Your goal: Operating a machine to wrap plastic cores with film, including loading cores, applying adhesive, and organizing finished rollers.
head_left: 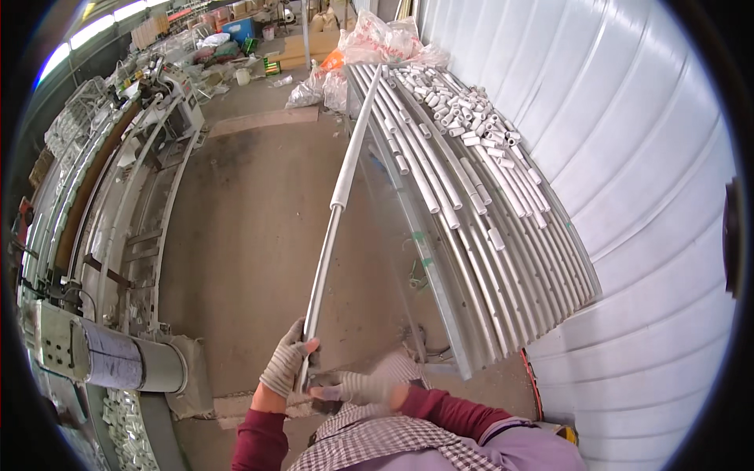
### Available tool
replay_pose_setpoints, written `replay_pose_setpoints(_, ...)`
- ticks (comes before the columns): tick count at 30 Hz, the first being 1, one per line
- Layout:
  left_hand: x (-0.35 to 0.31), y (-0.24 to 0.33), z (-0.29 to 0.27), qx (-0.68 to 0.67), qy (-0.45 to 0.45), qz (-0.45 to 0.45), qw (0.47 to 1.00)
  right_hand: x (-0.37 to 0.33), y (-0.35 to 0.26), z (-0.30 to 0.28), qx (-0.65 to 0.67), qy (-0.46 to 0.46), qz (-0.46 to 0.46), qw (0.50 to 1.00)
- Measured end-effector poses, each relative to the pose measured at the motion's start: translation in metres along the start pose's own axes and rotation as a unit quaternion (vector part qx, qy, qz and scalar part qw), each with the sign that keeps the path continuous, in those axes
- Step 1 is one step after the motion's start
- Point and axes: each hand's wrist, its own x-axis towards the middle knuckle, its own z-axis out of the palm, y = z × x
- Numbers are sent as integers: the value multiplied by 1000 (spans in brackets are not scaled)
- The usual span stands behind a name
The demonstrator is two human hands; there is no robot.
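My left hand (287, 363), in a pale knit glove with bare fingertips, is closed around the lower part of a long metal rod (320, 271). The rod slants up and away, and a white tube (353, 157) is sleeved over its far half. The tip reaches the near-left side of the rack. My right hand (357, 388), gloved too, is at the rod's bottom end and smeared by motion. Its fingers point left; whether they grip anything is unclear. Something dark shows just under them, too blurred to name.
To the right, a sloping rack of metal rods (503, 286) carries white tubes and a heap of short white pieces (471, 118). A pale corrugated wall (628, 180) runs beside it. On the left stands a long machine (133, 204) with a cylindrical housing (118, 357). Plastic bags (381, 39) lie behind the rack.
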Motion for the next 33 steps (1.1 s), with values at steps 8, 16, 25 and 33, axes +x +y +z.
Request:
replay_pose_setpoints(8, 43, -60, -82, -7, 73, -71, 995, 154, 54, -322, 299, 230, 49, 925)
replay_pose_setpoints(16, 94, -126, -125, 250, 197, -277, 907, 354, -68, -563, 246, 494, -17, 834)
replay_pose_setpoints(25, 157, -101, -109, 313, 369, -311, 818, 374, -72, -558, 286, 413, 26, 864)
replay_pose_setpoints(33, 40, -160, -139, 325, 369, -348, 798, 336, -23, -458, 337, 320, 82, 882)
